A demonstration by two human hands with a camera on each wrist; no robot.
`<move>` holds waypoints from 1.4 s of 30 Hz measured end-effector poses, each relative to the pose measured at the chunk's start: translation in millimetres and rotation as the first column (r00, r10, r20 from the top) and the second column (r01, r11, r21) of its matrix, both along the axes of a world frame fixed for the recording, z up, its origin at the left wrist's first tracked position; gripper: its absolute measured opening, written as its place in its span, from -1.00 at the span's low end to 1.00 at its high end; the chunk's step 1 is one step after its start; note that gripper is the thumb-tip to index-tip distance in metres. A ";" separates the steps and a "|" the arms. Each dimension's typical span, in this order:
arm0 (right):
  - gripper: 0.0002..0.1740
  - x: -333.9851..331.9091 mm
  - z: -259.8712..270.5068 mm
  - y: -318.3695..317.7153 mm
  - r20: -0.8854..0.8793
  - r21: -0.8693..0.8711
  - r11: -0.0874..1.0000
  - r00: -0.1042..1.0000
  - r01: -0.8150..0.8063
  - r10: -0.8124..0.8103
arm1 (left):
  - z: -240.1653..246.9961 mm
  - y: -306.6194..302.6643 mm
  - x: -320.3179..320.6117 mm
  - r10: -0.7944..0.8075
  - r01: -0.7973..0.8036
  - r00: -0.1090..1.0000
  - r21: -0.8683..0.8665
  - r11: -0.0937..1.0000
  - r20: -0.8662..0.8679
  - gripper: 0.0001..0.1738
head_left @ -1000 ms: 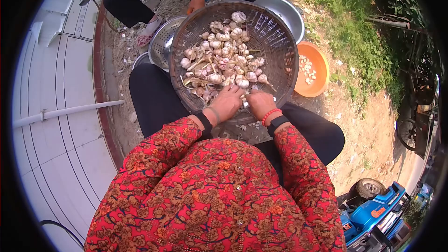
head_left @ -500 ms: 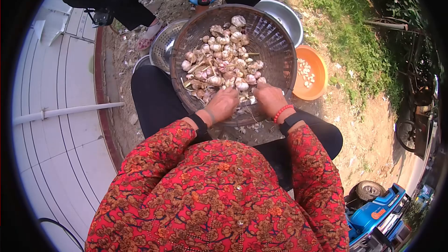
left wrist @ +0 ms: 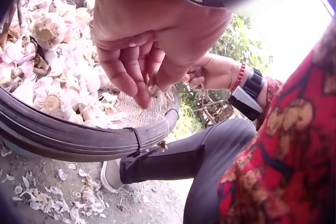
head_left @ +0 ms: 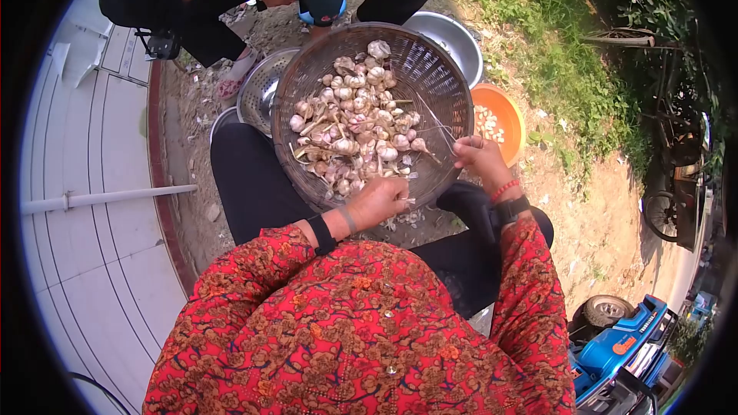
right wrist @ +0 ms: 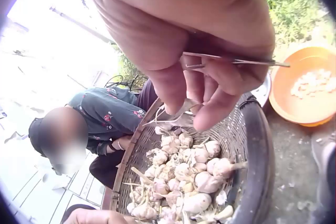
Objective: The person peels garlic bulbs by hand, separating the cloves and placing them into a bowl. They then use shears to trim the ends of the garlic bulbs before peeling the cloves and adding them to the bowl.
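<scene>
A round wicker basket (head_left: 450, 92) sits between the person's knees, heaped with garlic bulbs (head_left: 357, 119), some with dry stalks. The left hand (head_left: 378, 201) is at its near rim, fingers bent in toward the thumb. A small pale piece of garlic (left wrist: 154, 90) shows between those fingertips, mostly hidden. Over the basket's right side, the right hand (head_left: 480, 160) pinches papery dry garlic skin (right wrist: 184, 119) with trailing strands. A thin metal tool (right wrist: 247, 61), its kind unclear, lies across the same hand's fingers.
An orange basin (head_left: 511, 119) with peeled cloves stands right of the basket. A metal basin (head_left: 453, 34) and a perforated metal bowl (head_left: 257, 96) stand behind it. Another person (right wrist: 105, 111) sits opposite. Shed skins (left wrist: 63, 198) litter the ground below the rim.
Both hands were close together at the basket's near edge. The right hand has moved right and up, trailing the strands; the left has dropped slightly nearer the body.
</scene>
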State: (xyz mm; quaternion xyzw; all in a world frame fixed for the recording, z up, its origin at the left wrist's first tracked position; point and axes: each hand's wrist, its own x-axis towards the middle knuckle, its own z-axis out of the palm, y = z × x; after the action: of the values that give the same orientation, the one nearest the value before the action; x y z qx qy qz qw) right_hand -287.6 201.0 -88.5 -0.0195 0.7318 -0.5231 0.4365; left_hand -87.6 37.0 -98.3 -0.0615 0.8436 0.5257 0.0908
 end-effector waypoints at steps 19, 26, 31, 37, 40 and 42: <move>-0.88 -13.5 -59.9 -85.8 -0.061 0.155 0.986 0.997 0.060 -0.051 | 11.0 -16.6 20.6 -0.228 0.222 0.971 -0.078 0.972 -0.073 -0.78; -0.81 -45.1 -80.8 -112.7 -0.080 0.131 0.977 0.984 0.167 -0.157 | 5.7 -31.2 20.8 -0.159 0.157 0.987 -0.061 0.986 -0.028 -0.78; -0.43 -21.2 -62.4 -99.1 -0.212 0.100 0.980 0.966 0.173 -0.149 | -4.1 -55.2 13.9 0.112 -0.122 0.990 -0.127 0.984 -0.083 -0.81; -0.31 14.1 2.0 -70.8 -0.007 -0.074 0.996 0.999 -0.047 0.047 | 9.1 -55.0 9.7 0.064 -0.070 0.996 -0.120 0.990 -0.056 -0.83; -0.30 26.7 7.1 -52.3 -0.005 -0.116 0.993 1.000 -0.024 0.023 | 18.1 -31.5 14.3 -0.191 0.187 0.981 -0.097 0.978 -0.034 -0.86; -0.31 37.0 9.4 -39.0 -0.029 -0.140 0.990 0.999 -0.021 0.017 | 15.1 -19.0 15.6 -0.367 0.361 0.928 -0.088 0.928 -0.064 -0.90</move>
State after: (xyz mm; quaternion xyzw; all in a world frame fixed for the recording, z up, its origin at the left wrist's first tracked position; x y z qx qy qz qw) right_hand -250.7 162.0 -79.1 -0.0642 0.6991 -0.5687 0.4287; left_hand -72.0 18.0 -83.2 0.1139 0.8623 0.4699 0.1508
